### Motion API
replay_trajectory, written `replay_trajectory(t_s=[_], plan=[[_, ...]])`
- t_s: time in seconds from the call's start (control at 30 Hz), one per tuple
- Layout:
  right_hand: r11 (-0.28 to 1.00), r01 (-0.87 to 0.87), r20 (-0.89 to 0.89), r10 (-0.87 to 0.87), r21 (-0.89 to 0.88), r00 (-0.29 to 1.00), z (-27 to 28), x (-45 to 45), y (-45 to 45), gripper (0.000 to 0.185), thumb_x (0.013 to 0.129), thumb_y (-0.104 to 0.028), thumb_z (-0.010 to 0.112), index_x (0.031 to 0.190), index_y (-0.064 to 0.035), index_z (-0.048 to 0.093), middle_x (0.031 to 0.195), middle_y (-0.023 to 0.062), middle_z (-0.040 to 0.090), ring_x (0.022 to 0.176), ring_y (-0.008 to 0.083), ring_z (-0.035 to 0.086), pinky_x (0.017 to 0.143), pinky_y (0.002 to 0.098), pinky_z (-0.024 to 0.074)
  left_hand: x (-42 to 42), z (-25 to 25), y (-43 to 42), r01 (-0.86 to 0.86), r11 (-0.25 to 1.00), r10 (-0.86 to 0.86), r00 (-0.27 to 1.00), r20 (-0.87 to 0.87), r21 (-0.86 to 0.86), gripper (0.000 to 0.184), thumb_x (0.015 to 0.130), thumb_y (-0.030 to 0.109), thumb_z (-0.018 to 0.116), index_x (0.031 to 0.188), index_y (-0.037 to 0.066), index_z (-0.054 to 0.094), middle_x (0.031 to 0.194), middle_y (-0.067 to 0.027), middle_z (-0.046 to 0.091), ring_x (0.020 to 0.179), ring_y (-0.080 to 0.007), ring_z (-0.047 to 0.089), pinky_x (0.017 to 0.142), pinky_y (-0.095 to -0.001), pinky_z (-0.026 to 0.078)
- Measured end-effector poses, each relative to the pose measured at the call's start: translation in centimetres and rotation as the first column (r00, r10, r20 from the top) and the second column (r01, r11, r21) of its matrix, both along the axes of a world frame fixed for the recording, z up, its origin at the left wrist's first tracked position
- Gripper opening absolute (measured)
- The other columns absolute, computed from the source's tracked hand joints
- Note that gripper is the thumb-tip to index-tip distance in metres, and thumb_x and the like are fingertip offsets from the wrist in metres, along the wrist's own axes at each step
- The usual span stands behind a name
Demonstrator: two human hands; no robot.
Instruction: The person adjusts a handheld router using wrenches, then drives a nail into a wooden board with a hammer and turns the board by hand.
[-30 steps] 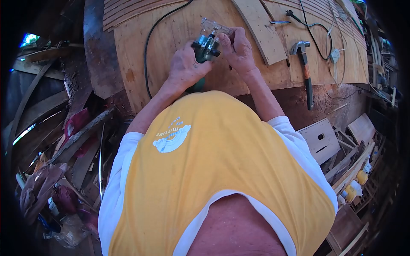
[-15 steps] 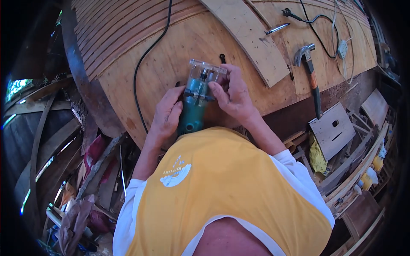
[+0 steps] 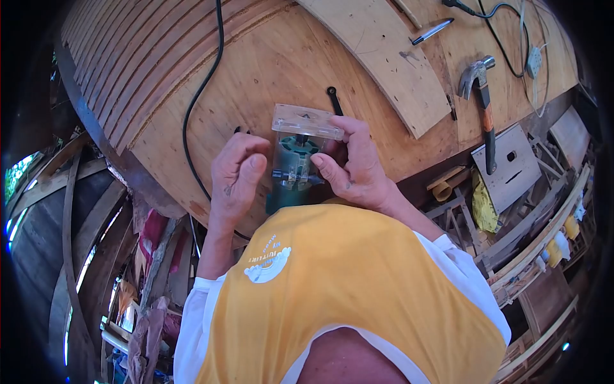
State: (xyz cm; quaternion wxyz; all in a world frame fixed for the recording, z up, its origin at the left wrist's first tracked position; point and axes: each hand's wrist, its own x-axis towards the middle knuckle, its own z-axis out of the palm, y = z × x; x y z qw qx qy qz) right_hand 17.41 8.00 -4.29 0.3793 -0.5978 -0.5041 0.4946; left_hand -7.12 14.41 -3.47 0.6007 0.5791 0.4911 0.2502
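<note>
A green trim router [image 3: 294, 163] with a clear plastic base [image 3: 307, 121] is on the near part of the wooden bench, its lower end against my yellow shirt. My right hand [image 3: 359, 165] grips its right side, fingers at the corner of the base and thumb by the body. To the left of the router, apart from it, is my left hand [image 3: 238, 176], with fingers curled in and thumb pressed beside them. A small dark end shows by its fingertips; what it belongs to is hidden. A black wrench [image 3: 334, 100] lies just beyond the base.
A black cable [image 3: 192, 109] runs down the bench's left side. A curved board [image 3: 384, 64], a pen [image 3: 433, 31], a claw hammer [image 3: 484, 112] and a white connector [image 3: 536, 63] lie to the right. Grooved slats [image 3: 147, 64] cover the far left. Wood scraps surround the bench.
My left hand has come away from the router, moving left. My right hand stays at the base, which now tilts more towards me. The view has shifted slightly closer.
</note>
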Motion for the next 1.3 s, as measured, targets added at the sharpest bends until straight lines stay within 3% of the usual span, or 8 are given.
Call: replay_trajectory(t_s=[0.23,0.3,0.47,0.57,0.67,0.87,0.97,1.3], plan=[[0.981,0.134,-0.083,-0.146,-0.137,0.986,0.6,-0.3,-1.8,0.05,0.099,-0.019,0.072,0.134,-0.0009,0.041,0.097,0.0117,0.06,0.077,0.0174,0.06,0.069,0.0318,0.0505,0.8,2.2,0.0,0.213,0.957,-0.193,0.975,-0.114,0.199,0.035,0.097,0.035,0.072,0.101,0.001,0.064,0.088,-0.0089,0.058,0.076,-0.0192,0.057,0.068,-0.0293,0.047],[0.984,-0.001,-0.002,0.001,-0.178,1.0,1.7,0.6,-1.7,0.03,0.105,-0.025,0.063,0.118,-0.0005,0.052,0.09,0.0087,0.058,0.076,0.0165,0.056,0.07,0.033,0.0481,0.2,1.8,0.0,0.271,0.937,-0.242,0.959,-0.148,0.22,0.034,0.096,0.033,0.073,0.103,0.001,0.064,0.087,-0.0103,0.057,0.074,-0.0236,0.058,0.067,-0.0322,0.048],[0.982,-0.086,0.025,0.092,-0.165,0.995,3.4,1.0,-1.8,0.03,0.108,-0.03,0.056,0.103,-0.0006,0.057,0.079,0.006,0.054,0.075,0.0158,0.053,0.07,0.033,0.0468,-0.8,1.8,0.7,0.393,0.911,-0.365,0.91,-0.199,0.126,0.039,0.096,0.037,0.072,0.109,0.001,0.065,0.092,-0.0131,0.061,0.081,-0.0282,0.063,0.071,-0.0353,0.051],[0.998,0.052,0.064,-0.05,-0.033,0.997,3.0,1.4,-0.5,0.031,0.109,-0.032,0.056,0.104,-0.0009,0.058,0.08,0.0071,0.054,0.076,0.0175,0.053,0.07,0.0332,0.0468,0.2,0.7,1.1,0.115,0.964,-0.102,0.993,-0.063,0.239,0.044,0.099,0.041,0.069,0.114,0.0,0.065,0.102,-0.0131,0.064,0.091,-0.0253,0.065,0.08,-0.0335,0.052],[0.994,0.08,0.109,-0.088,0.074,0.99,2.1,1.4,2.2,0.034,0.109,-0.033,0.056,0.106,0.0007,0.058,0.084,0.0086,0.054,0.077,0.0184,0.052,0.071,0.0333,0.0458,2.1,-1.1,3.1,0.051,0.928,-0.045,0.999,-0.024,0.369,0.045,0.103,0.039,0.066,0.124,0.0,0.065,0.114,-0.0071,0.064,0.097,-0.0155,0.061,0.089,-0.0268,0.049],[0.895,-0.056,0.313,-0.096,0.443,0.945,-1.7,-0.3,2.7,0.038,0.104,-0.038,0.058,0.113,-0.0007,0.056,0.103,0.0189,0.055,0.097,0.0372,0.052,0.087,0.0454,0.0439,4.1,-3.1,2.3,-0.009,0.986,-0.019,0.985,0.169,0.164,0.041,0.102,0.034,0.068,0.128,0.003,0.064,0.12,-0.007,0.064,0.108,-0.0138,0.059,0.098,-0.0286,0.045],[0.913,-0.017,0.304,-0.118,0.409,0.945,-2.1,-0.9,2.2,0.04,0.104,-0.039,0.058,0.115,-0.0012,0.054,0.105,0.0196,0.055,0.099,0.0368,0.054,0.088,0.0449,0.0444,4.2,-2.8,1.2,-0.063,0.998,0.059,0.971,0.231,0.01,0.037,0.103,0.032,0.065,0.126,0.004,0.064,0.119,-0.0074,0.064,0.11,-0.0149,0.059,0.098,-0.0299,0.045],[0.928,-0.063,0.233,-0.027,0.368,0.972,-2.8,-0.5,1.4,0.048,0.103,-0.045,0.058,0.124,-0.0024,0.05,0.114,0.02,0.056,0.105,0.0365,0.055,0.092,0.0449,0.0426,5.0,-3.8,0.4,-0.238,0.954,0.19,0.951,0.245,0.184,0.036,0.105,0.034,0.05,0.114,0.004,0.067,0.114,-0.0114,0.064,0.108,-0.0251,0.059,0.097,-0.0345,0.044]])
